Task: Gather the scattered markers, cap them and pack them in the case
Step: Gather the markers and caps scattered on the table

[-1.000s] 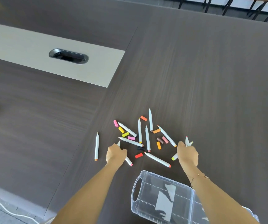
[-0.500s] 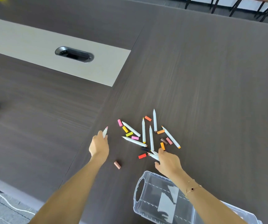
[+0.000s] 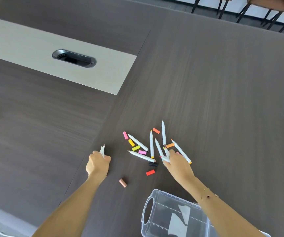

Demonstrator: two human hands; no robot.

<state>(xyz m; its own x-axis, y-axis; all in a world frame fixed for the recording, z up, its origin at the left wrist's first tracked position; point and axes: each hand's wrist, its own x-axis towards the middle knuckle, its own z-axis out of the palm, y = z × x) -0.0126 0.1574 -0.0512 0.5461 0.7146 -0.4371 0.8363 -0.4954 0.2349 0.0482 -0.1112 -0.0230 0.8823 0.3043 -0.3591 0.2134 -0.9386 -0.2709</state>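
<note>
— Hands first. What do you log?

— Item one: my left hand, curled round a small bunch of white markers whose tips stick up past the knuckles, out to the left of the main scatter. Item two: my right hand, fingers pinching several markers at the near edge of the pile, tips pointing away from me.

— And loose on the tabletop?

— Uncapped white markers, fanned: one long one slanting beside the pink cap; one lying crosswise with a brown end; one near upright with a yellow tip; one furthest out; one with orange ends, just right of my right hand.

— Caps?

— Loose, none fitted: yellow cap, lime cap, second pink cap, two orange caps and, black cap, red cap, and a tan cap lying apart, nearest me between the two arms.

— The case?

— Clear plastic case, handle end facing the pile, at the bottom of the view under my right forearm. I see no markers in the visible part.

— Anything else?

— A pale inlay strip with a dark cable port, far left.
</note>
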